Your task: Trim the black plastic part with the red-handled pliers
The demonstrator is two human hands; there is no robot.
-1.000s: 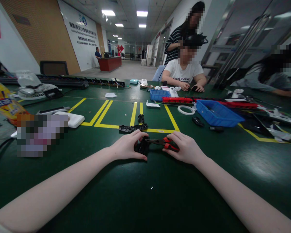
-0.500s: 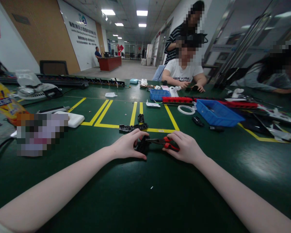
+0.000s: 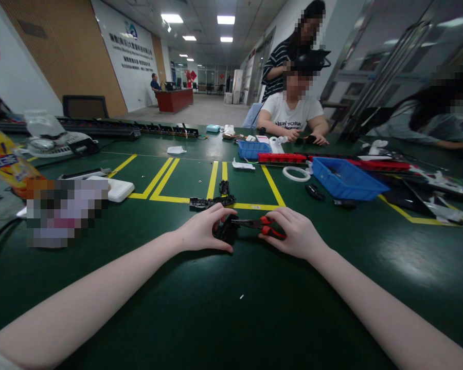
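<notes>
My left hand (image 3: 205, 228) is closed around a small black plastic part (image 3: 227, 229), thumb below and fingers above it. In my right hand (image 3: 299, 234) is a pair of pliers (image 3: 268, 227) with red and black handles. The jaws of the pliers point left and touch the upper right side of the black part; whether they grip it I cannot tell. Just beyond my left hand lie a longer black plastic piece (image 3: 205, 203) and a smaller black piece (image 3: 224, 188) on the green table (image 3: 200, 313). A tiny white sliver (image 3: 241, 296) lies nearer to me.
To the right stand a blue bin (image 3: 347, 180), a white ring (image 3: 296, 174) and black parts (image 3: 315, 192). A white box (image 3: 120, 190) and a yellow-orange bottle (image 3: 8, 162) are at left. Across the table a person in a white shirt (image 3: 293, 114) sits near a smaller blue tray (image 3: 253, 149).
Almost nothing differs. Both hands, the black part and the pliers stay in the same place; the view shifts very slightly.
</notes>
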